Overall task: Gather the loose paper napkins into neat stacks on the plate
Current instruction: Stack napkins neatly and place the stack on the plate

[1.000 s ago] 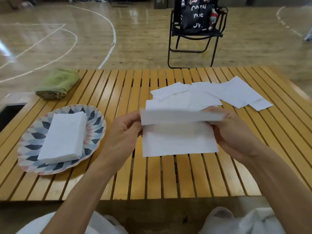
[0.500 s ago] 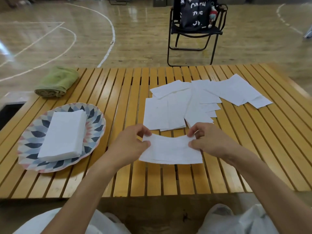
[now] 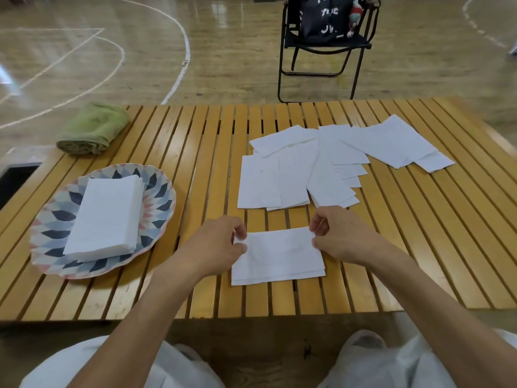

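Two hands square up a folded napkin on the slatted table.

Left hand [image 3: 221, 245] and right hand [image 3: 340, 236] pinch the short ends of the folded napkin [image 3: 277, 256], which a second ago was held up half-open and now lies flat near the table [image 3: 195, 152] edge. Loose napkins [image 3: 330, 163] stay spread beyond it; a neat stack [image 3: 106, 217] sits on the plate [image 3: 159, 191] at left.

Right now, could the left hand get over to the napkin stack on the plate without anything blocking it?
Probably yes. The left hand pinches the small napkin pile, and only bare table slats lie between it and the napkin stack on the plate.
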`<control>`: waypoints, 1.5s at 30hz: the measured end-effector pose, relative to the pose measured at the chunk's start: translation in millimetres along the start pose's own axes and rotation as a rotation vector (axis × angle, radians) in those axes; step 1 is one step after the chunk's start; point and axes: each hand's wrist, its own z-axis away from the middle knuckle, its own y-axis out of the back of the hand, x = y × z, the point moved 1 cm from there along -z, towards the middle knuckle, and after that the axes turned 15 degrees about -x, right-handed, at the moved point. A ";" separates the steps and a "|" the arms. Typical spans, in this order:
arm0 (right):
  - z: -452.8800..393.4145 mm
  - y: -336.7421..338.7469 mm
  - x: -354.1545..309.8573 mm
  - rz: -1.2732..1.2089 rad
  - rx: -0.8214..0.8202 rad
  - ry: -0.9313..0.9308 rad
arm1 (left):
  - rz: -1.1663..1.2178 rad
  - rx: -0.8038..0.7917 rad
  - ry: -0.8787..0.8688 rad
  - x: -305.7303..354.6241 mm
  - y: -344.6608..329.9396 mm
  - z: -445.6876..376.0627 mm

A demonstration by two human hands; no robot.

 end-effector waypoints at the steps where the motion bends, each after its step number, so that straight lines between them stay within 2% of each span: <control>1: -0.2 -0.5 0.3 0.008 0.006 -0.005 | -0.009 0.004 0.005 0.1 0.4 0.0; 4: 0.9 -1.4 0.8 0.069 0.062 -0.009 | -0.073 0.052 0.045 0.8 2.8 -0.6; 6: 3.5 -1.5 -0.9 0.136 0.102 0.054 | -0.143 0.108 0.081 1.3 3.9 -2.9; 8: 6.1 -4.7 -5.3 0.158 0.057 0.162 | -0.205 0.169 0.090 2.7 4.2 -6.9; 11: 8.4 -18.4 -13.1 0.230 -0.081 0.248 | -0.280 0.180 -0.003 5.9 -1.3 -19.4; 13: 7.4 -27.0 -15.1 0.312 -0.129 0.260 | -0.294 0.111 -0.048 8.7 -7.0 -26.7; 17: 7.0 -28.1 -14.3 0.351 -0.103 0.247 | -0.300 0.035 -0.074 7.0 -17.0 -36.2; 31: 10.2 -26.9 -16.4 0.371 -0.117 0.232 | -0.382 0.199 -0.063 5.8 -19.3 -38.8; 33: 9.9 -26.7 -16.1 0.351 -0.113 0.237 | -0.349 0.279 -0.098 12.3 -14.4 -32.8; 37: 9.2 -26.0 -17.4 0.280 -0.076 0.240 | -0.154 0.605 -0.206 30.7 6.4 -12.7; 39: 10.5 -24.7 -18.1 0.250 -0.035 0.246 | -0.039 0.714 -0.250 37.8 17.3 -1.9; 42: 12.9 -19.0 -19.8 0.188 0.064 0.247 | 0.039 0.805 -0.285 43.7 24.1 8.2; 45: 10.7 -13.1 -19.3 0.058 0.191 0.218 | 0.172 0.825 -0.363 46.1 26.9 14.1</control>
